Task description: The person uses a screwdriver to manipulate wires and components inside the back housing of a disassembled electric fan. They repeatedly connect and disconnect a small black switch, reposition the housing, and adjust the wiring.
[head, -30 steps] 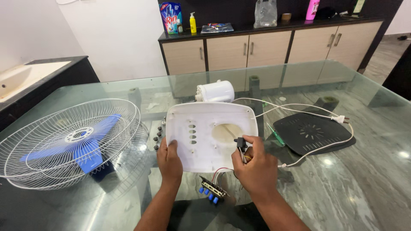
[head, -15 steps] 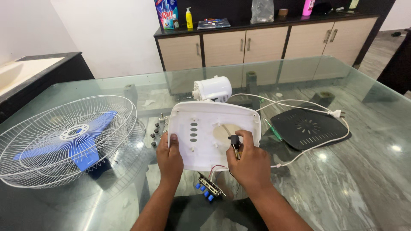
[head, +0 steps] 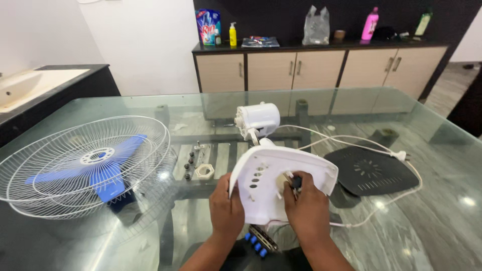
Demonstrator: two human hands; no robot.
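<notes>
Both hands are on the white fan base cover [head: 281,185], which sits tilted up off the glass table [head: 442,236], near edge low, far edge raised toward the white motor housing [head: 258,119] just behind it.

Step in hand, as I read it: working a fastener or fitting on the face of the cover. Right hand [head: 307,211] is curled closed around a small dark-handled tool [head: 296,181], tip pressed at the round recess in the middle of the cover. Left hand [head: 226,211] clamps the cover's left edge, thumb on the front face, fingers wrapped behind, wrist straight.

Next move likely needs the tool kept square to the cover and the left hand's grip firm, since the tilted cover could pivot under push. Can't tell what kind of tip the tool has; the hand hides it.

Under the cover, a switch block with 4 blue buttons [head: 256,244] hangs out on wires near the wrists. White power cord [head: 381,148] loops right around the black base plate [head: 370,171]. To the left: wire fan guard [head: 65,150] with the blue blade [head: 108,175] lying in it, plus a plastic nut [head: 205,172] and a few screws [head: 188,168] on the glass.
</notes>
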